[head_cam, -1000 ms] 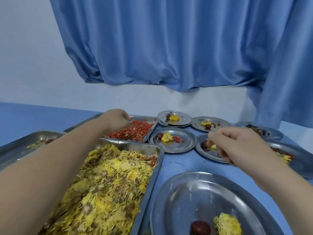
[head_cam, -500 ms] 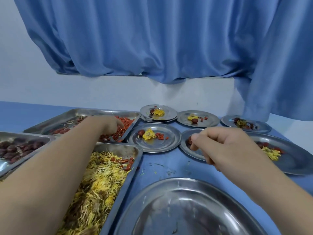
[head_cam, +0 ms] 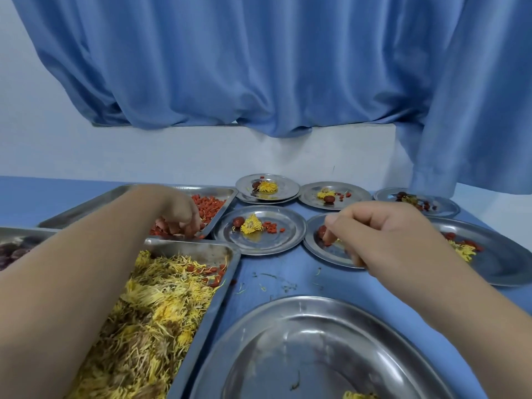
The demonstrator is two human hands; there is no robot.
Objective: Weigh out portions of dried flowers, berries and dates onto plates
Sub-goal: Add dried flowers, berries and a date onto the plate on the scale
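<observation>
Behind, a blue curtain [head_cam: 259, 67] in heavy folds over a white wall; below, a blue table [head_cam: 290, 263] crowded with steel.

At far left, a date tray [head_cam: 17, 231] with dark dates [head_cam: 14, 251], partly hidden by the left forearm. Beyond it, a long berry tray [head_cam: 92, 207] of red berries [head_cam: 213, 203], and the left hand [head_cam: 178, 214] down in its near right corner, fingers curled, tips bunched among the berries and pinching some.

Nearer, beside the left arm, a flower tray [head_cam: 201, 251] heaped with yellow dried flowers [head_cam: 155, 312], a few stray berries in its far right corner.

Just right of the berry tray, a middle plate [head_cam: 259, 244] carrying one date, a tuft of flower and a small scatter of berries, clear of both hands.

Next to the right, a second plate [head_cam: 315, 246], largely covered by the right hand [head_cam: 383, 234]: fingers curled under, thumb against the forefinger, tips pointing down near the plate's centre. On that plate, a date just left of the thumb and a speck of red at the fingertips. Impossible to tell whether anything is pinched there.

Further back, three more filled plates in a row. At the right edge, a larger plate [head_cam: 512, 263] with flowers and berries. Nearest, a big oval plate [head_cam: 302, 355], a scrap of yellow at its lower edge.
</observation>
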